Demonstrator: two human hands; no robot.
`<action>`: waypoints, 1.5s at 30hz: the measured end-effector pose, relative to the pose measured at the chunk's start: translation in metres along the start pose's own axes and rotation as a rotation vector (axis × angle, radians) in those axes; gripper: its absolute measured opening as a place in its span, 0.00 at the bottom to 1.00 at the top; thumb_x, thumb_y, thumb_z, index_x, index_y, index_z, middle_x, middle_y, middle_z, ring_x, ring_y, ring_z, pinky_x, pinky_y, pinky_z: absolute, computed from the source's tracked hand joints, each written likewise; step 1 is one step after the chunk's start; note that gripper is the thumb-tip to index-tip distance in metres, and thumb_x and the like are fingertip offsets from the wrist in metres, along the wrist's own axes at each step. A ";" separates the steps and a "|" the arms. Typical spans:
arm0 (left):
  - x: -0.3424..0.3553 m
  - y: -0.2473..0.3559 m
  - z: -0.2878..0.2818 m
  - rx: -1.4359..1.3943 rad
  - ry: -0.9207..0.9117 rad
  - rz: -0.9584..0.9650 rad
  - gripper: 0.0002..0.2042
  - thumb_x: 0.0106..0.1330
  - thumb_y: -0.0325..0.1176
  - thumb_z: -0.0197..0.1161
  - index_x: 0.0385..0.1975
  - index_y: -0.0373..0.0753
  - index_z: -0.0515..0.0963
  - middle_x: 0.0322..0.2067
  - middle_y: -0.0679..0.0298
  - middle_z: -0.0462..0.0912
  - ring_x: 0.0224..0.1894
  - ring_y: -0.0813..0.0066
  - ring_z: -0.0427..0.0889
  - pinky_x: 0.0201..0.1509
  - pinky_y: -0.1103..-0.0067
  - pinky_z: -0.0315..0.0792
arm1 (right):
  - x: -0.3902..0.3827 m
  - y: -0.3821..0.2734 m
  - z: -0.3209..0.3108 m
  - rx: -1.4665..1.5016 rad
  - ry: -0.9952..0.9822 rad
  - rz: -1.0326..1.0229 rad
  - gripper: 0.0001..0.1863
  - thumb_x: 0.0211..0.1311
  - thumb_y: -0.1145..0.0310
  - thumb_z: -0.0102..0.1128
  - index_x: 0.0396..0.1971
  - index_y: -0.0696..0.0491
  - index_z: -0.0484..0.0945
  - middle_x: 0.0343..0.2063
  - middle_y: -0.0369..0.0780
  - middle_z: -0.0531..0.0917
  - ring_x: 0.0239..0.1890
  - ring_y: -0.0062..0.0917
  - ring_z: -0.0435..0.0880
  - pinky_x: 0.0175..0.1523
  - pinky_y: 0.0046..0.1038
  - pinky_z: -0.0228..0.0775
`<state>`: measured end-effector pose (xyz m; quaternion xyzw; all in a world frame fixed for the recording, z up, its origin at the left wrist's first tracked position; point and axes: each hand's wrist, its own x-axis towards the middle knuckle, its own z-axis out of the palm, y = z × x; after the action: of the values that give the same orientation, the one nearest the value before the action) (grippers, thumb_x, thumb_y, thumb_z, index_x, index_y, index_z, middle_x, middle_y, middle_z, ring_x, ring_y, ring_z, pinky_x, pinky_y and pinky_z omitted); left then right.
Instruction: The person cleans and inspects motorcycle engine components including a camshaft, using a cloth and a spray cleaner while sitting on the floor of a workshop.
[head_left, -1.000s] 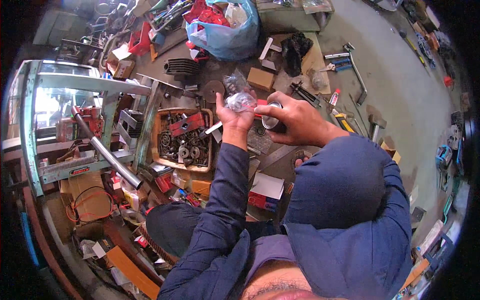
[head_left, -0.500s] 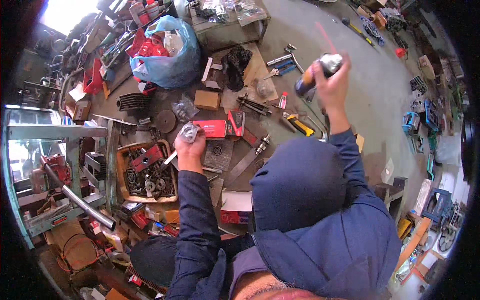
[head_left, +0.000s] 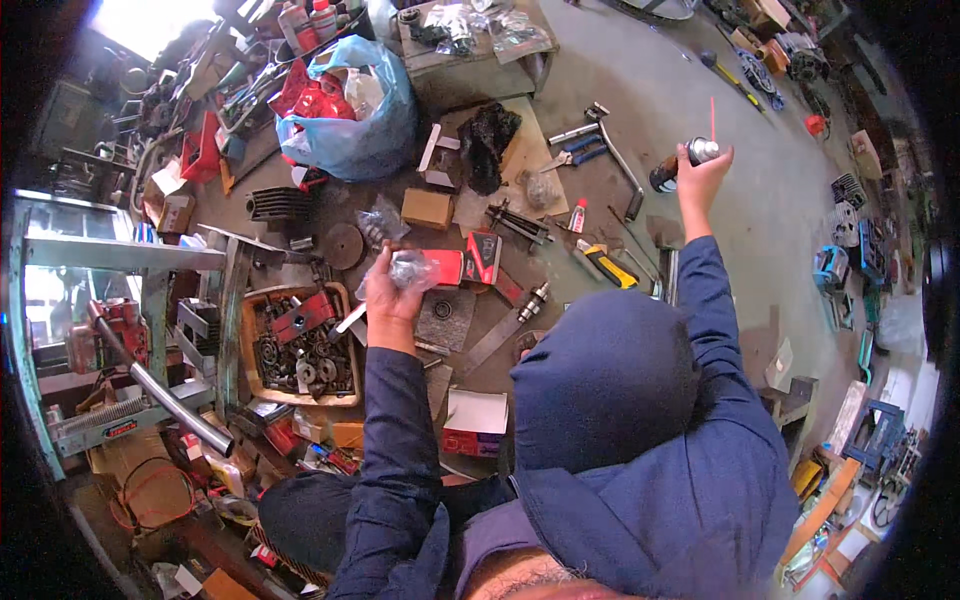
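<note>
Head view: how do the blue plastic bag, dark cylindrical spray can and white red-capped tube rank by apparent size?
1. Blue bag
2. Spray can, partly covered by the right hand
3. White tube

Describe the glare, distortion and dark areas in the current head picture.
Head view: glare bleaches the upper left; edges darken to a black rim, and straight lines bend near it; the steel tube shines; the clear plastic in the left hand shows pale highlights.

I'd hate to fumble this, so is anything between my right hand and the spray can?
Nothing visible stands between them: your bare right hand is wrapped directly around the spray can, with its thin red straw sticking out beyond the hand.
</note>
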<state>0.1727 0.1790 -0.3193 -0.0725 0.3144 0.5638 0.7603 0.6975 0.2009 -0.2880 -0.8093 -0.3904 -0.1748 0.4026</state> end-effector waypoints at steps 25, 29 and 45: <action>-0.044 -0.103 0.060 0.625 -0.108 0.004 0.16 0.63 0.38 0.64 0.48 0.40 0.75 0.40 0.66 0.82 0.40 0.76 0.80 0.44 0.75 0.75 | -0.135 -0.187 -0.079 1.148 -1.190 0.161 0.24 0.60 0.75 0.61 0.56 0.59 0.68 0.37 0.40 0.82 0.45 0.21 0.79 0.51 0.25 0.71; -0.042 -0.100 0.060 0.616 -0.017 0.076 0.17 0.59 0.33 0.70 0.46 0.39 0.75 0.38 0.68 0.81 0.38 0.79 0.78 0.41 0.80 0.73 | -0.139 -0.182 -0.078 0.884 -1.276 0.170 0.22 0.60 0.72 0.64 0.52 0.59 0.69 0.36 0.39 0.82 0.40 0.21 0.81 0.47 0.24 0.74; -0.038 -0.082 0.062 0.732 -0.234 0.228 0.20 0.58 0.25 0.67 0.51 0.34 0.72 0.45 0.64 0.78 0.45 0.79 0.77 0.50 0.81 0.72 | -0.162 -0.158 -0.050 0.905 -1.432 0.412 0.12 0.61 0.66 0.63 0.40 0.57 0.77 0.30 0.35 0.80 0.29 0.17 0.77 0.33 0.22 0.71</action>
<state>0.2650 0.1482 -0.2696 0.3033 0.4117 0.4999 0.6990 0.4738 0.1409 -0.2727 -0.5414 -0.4275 0.6241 0.3670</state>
